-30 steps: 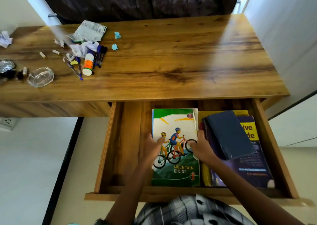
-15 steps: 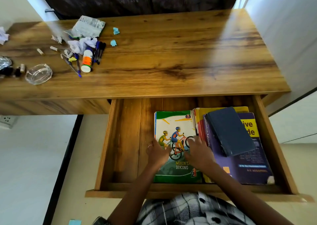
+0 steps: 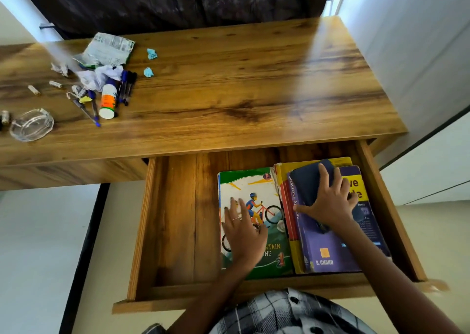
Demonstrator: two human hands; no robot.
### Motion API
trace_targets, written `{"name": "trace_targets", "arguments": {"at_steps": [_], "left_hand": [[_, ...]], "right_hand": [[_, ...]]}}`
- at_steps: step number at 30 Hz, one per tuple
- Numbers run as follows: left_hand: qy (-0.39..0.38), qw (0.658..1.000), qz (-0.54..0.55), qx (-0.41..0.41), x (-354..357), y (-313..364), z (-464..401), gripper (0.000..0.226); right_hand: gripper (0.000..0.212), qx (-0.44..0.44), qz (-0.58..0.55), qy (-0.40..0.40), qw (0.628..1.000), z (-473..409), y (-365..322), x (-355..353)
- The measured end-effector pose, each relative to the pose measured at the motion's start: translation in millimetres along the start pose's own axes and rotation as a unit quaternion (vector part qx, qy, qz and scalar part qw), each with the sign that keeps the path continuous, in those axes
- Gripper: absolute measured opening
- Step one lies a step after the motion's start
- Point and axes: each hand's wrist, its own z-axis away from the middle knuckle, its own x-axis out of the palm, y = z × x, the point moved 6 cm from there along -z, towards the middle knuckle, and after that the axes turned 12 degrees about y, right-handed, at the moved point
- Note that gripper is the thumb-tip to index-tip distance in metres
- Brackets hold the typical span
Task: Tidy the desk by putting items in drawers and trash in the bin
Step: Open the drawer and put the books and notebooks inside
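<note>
**In the open drawer: two hands on books**

Under the left hand (image 3: 243, 234): a cycling book (image 3: 254, 206), flat on the drawer (image 3: 178, 219) floor, cover up. The hand lies palm down on it, fingers spread and straight, a ring on one finger.

Under the right hand (image 3: 330, 201): a dark notebook (image 3: 307, 183), tilted, on top of a purple book (image 3: 328, 247). Fingers are spread over the notebook's cover and thumb stretched out to its left edge; the palm rests where notebook meets purple book. Whether it grips or only presses, I cannot tell.

Beneath the purple book: a yellow book (image 3: 297, 252), edges showing at the left and back. This pile lies just right of the left hand's book, touching it.

Left of the left hand: bare drawer floor, wood.

Beyond both hands, on the desk (image 3: 241, 92), far left part:
- foil wrapper (image 3: 109, 48), crumpled
- white paper (image 3: 101, 75), crumpled
- two blue scraps (image 3: 151, 53), right of the wrapper
- orange-and-white bottle (image 3: 108, 102), lying on its side
- pens (image 3: 127, 87), several, beside the bottle
- glass ashtray (image 3: 31, 125), near the front-left edge
- small stubs (image 3: 34, 90), well left of the bottle

Nearest the camera: a checked shirt (image 3: 287, 316).
</note>
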Motion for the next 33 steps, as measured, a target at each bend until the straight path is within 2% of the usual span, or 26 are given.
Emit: {"name": "trace_targets", "arguments": {"at_steps": [3, 8, 11, 13, 15, 17, 20, 22, 23, 25, 27, 30, 31, 33], "left_hand": [[-0.016, 0.999, 0.000, 0.045, 8.9, 12.2, 4.2, 0.081], [-0.026, 0.998, 0.026, 0.055, 13.5, 10.0, 10.1, 0.074], [-0.017, 0.996, 0.049, 0.066, 11.8, 8.7, 6.9, 0.061], [-0.055, 0.989, 0.119, 0.064, 13.8, 11.5, 4.4, 0.046], [-0.147, 0.958, 0.245, 0.005, 16.8, 17.4, 6.6, 0.034], [-0.213, 0.907, 0.355, -0.079, 15.1, 27.2, 11.6, 0.026], [-0.219, 0.841, 0.457, -0.187, 15.6, 27.2, 12.6, 0.022], [-0.206, 0.800, 0.493, -0.272, 17.3, 14.1, 14.3, 0.026], [-0.191, 0.803, 0.482, -0.293, 17.9, 4.6, 14.2, 0.027], [-0.148, 0.835, 0.432, -0.307, 17.7, -17.0, 11.2, 0.029], [-0.120, 0.874, 0.376, -0.284, 17.3, -29.9, 6.8, 0.031], [-0.098, 0.945, 0.235, -0.206, 16.0, -37.7, 1.2, 0.050], [-0.098, 0.955, 0.203, -0.191, 18.5, -40.4, -0.1, 0.056], [-0.112, 0.957, 0.195, -0.184, 19.3, -39.3, 0.2, 0.050]], "right_hand": [[0.127, 0.017, 0.003, -0.006, 1.000, -1.1, 8.4, 3.8], [0.124, 0.036, -0.010, -0.014, 0.999, -7.0, 10.8, -0.5], [0.123, 0.052, -0.040, -0.040, 0.997, -8.4, 11.0, -3.4], [0.122, 0.073, -0.076, -0.061, 0.993, -8.9, 10.0, -4.0], [0.122, 0.086, -0.125, -0.079, 0.985, -4.0, 2.7, -4.0], [0.123, 0.081, -0.150, -0.093, 0.981, 10.0, -12.3, -1.8], [0.123, 0.029, -0.129, -0.090, 0.987, 39.9, -41.0, 4.6], [0.114, -0.010, -0.135, -0.098, 0.986, 53.9, -54.6, 12.0], [0.105, -0.029, -0.151, -0.119, 0.981, 58.0, -60.0, 17.1], [0.088, -0.070, -0.172, -0.177, 0.967, 64.5, -68.3, 27.8], [0.081, -0.096, -0.167, -0.208, 0.959, 68.3, -71.7, 34.0], [0.068, -0.117, -0.133, -0.171, 0.969, 60.4, -76.7, 30.1], [0.064, -0.132, -0.114, -0.143, 0.974, 54.2, -81.0, 25.3], [0.059, -0.173, -0.094, -0.099, 0.975, 40.4, -93.6, 16.2]]}}
